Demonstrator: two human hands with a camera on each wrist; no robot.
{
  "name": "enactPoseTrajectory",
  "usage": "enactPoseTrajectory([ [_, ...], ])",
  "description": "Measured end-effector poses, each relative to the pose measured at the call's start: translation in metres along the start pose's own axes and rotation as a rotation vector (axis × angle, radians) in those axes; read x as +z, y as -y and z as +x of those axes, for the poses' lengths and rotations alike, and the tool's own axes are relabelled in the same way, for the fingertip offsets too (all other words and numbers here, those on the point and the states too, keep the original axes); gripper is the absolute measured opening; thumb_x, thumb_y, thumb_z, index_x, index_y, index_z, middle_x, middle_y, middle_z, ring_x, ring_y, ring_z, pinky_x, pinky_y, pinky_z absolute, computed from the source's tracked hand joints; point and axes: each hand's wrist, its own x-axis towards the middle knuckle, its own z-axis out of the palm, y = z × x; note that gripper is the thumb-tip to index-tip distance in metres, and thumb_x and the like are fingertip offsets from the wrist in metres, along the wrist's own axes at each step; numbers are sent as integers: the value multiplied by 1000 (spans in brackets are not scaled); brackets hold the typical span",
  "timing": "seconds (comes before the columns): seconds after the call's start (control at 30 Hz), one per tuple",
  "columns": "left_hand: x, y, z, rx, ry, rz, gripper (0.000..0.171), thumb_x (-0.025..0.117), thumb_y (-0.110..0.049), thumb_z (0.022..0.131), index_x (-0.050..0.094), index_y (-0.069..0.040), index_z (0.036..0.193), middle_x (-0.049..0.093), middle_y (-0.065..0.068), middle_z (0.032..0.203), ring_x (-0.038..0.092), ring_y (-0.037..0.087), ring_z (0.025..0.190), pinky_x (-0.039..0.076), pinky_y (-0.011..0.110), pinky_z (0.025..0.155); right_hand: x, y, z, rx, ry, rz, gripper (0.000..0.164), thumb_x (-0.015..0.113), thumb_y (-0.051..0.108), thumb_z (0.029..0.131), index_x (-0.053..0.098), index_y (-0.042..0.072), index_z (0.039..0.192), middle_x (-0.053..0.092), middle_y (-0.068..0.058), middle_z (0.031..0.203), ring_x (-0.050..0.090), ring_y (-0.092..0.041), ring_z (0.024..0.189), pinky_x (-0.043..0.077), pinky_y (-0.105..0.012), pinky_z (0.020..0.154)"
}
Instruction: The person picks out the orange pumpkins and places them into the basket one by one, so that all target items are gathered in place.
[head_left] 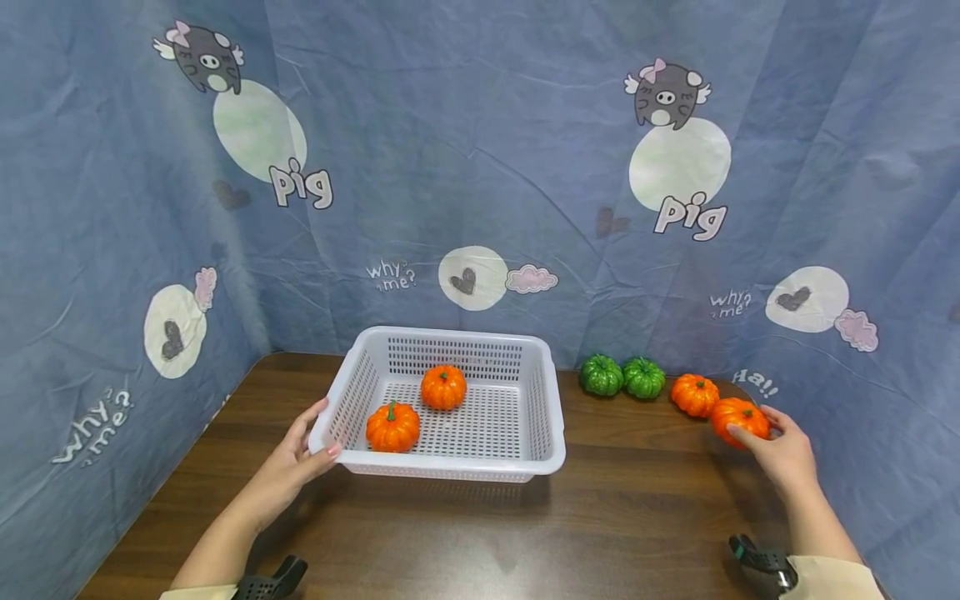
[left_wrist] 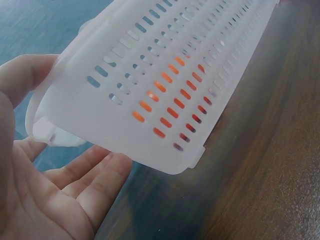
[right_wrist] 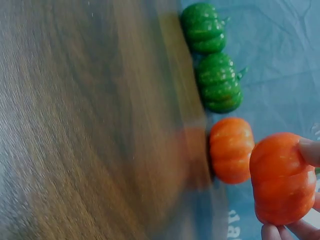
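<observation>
A white perforated plastic basket (head_left: 551, 400) stands on the table with two small orange pumpkins inside, one pumpkin (head_left: 393, 427) at its front left and another pumpkin (head_left: 443, 387) further back. My left hand (head_left: 296, 454) grips the basket's left end, thumb over the rim and fingers under it in the left wrist view. At the far right, my right hand (head_left: 783, 450) holds an orange pumpkin (right_wrist: 282, 177) between thumb and fingers. Beside it sits another orange pumpkin (right_wrist: 231, 150), followed leftward by two green pumpkins, one (head_left: 643, 378) nearer and one (head_left: 602, 375) nearest the basket.
The brown wooden table (head_left: 480, 542) ends at a blue cloth curtain (head_left: 480, 167) printed with pigs and hearts, which hangs behind and along both sides. The row of pumpkins lies close against the curtain at the back right. Dark wrist straps (head_left: 273, 579) show on both arms.
</observation>
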Motion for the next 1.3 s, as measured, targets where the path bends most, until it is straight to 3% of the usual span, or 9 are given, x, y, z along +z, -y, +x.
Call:
enactPoseTrajectory([
  [0.13, 0, -1, 0, 2, -1, 0, 82, 60, -14, 100, 5, -19, 161, 25, 31, 154, 45, 35, 128, 47, 19, 90, 0, 4, -5, -37, 36, 23, 82, 73, 36, 91, 34, -8, 149, 43, -36, 143, 47, -48, 127, 39, -16, 73],
  [0.27, 0, -1, 0, 3, 1, -4, 82, 60, -13, 100, 5, -18, 161, 25, 31, 154, 46, 33, 128, 47, 19, 90, 1, 6, -10, -79, 63, 33, 82, 74, 35, 92, 34, -10, 148, 42, -38, 142, 47, -50, 126, 35, -5, 65],
  [0.63, 1, 1, 0, 21, 12, -17, 82, 59, -12, 100, 5, -17, 161, 23, 32, 154, 50, 18, 123, 47, 19, 91, 1, 15, -27, -165, 92, 36, 81, 73, 35, 92, 35, -10, 148, 44, -40, 140, 48, -52, 125, 39, -3, 65],
  [0.9, 0, 1, 0, 17, 10, -11, 82, 59, -13, 101, 4, -17, 161, 24, 31, 154, 50, 23, 124, 47, 19, 91, 5, 23, -35, -201, 114, 34, 79, 73, 33, 92, 36, -10, 147, 46, -39, 139, 49, -51, 124, 39, -4, 67],
  [1.3, 0, 4, 0, 33, 19, -25, 81, 58, -12, 101, 4, -17, 161, 24, 32, 153, 51, 16, 122, 47, 18, 91, 18, 37, -43, -258, 129, 28, 75, 76, 28, 90, 40, -8, 145, 49, -39, 137, 52, -50, 122, 39, -4, 70],
])
